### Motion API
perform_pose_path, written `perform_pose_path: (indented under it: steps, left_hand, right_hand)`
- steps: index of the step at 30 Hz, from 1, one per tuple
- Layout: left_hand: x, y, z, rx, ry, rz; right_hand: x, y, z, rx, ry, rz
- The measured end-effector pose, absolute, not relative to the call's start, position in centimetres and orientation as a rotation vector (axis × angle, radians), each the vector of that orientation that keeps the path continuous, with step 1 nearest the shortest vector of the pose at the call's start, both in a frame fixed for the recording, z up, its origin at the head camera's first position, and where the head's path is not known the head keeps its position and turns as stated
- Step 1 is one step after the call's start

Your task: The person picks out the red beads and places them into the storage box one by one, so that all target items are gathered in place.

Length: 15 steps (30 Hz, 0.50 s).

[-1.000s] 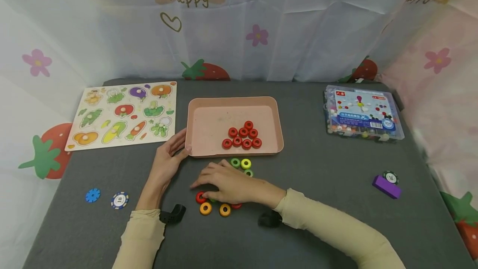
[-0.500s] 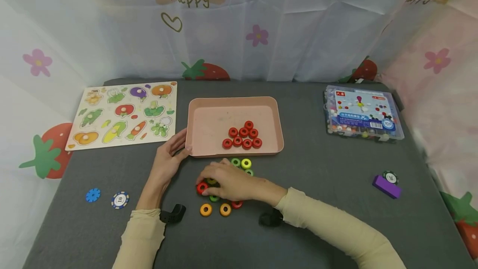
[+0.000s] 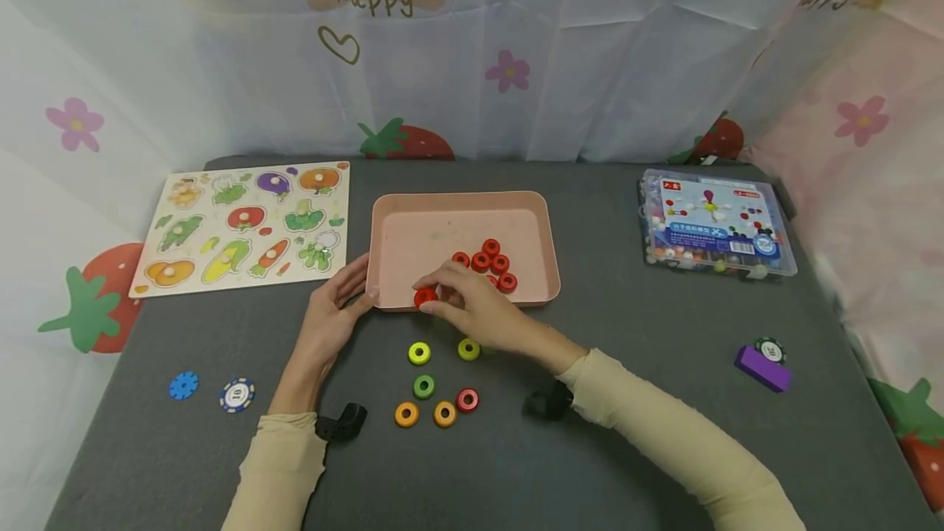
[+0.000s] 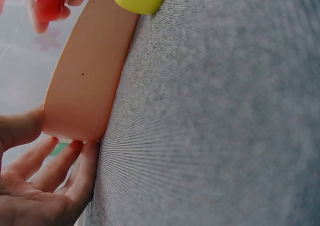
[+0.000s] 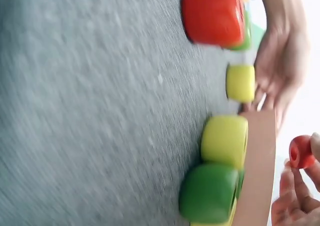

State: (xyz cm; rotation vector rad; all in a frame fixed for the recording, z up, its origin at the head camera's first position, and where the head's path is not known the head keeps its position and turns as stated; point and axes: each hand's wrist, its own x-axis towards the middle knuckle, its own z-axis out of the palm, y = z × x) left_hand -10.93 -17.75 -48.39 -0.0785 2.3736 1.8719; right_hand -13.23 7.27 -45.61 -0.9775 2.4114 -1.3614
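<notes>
My right hand [image 3: 483, 310] pinches a red ring-shaped bead [image 3: 424, 297] between thumb and fingers, over the front edge of the pink tray [image 3: 413, 228]. In the right wrist view, the same red bead [image 5: 301, 152] shows its hole, held beyond the tray wall. At the tray's front left corner, my left hand [image 3: 332, 322] grips it, with thumb at the rim and fingers [image 4: 55, 166] against the outside. Several red beads [image 3: 490, 247] lie inside the tray, partly hidden by my right hand. On the table are yellow [image 3: 419, 353], green [image 3: 424, 387], orange [image 3: 406, 414] and red beads [image 3: 467, 400].
A vegetable puzzle board [image 3: 243, 228] lies left of the tray. A clear plastic case [image 3: 715, 224] stands at the back right. A purple block [image 3: 763, 369] touches a dark chip [image 3: 771, 350]. A blue disc [image 3: 183, 385] and a poker chip [image 3: 237, 395] lie at left.
My right hand has picked up the red bead from the table and carried it forward to the tray, uncovering yellow and green beads. My left hand stays at the tray corner.
</notes>
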Motion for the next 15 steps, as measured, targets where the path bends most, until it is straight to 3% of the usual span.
perform_pose_path:
  steps: [15]
  left_hand:
    - [-10.9, -17.7, -48.4, -0.066, 2.369, 1.878]
  right_hand:
    - [-17.8, 9.2, -46.3, -0.516, 2.77, -1.218]
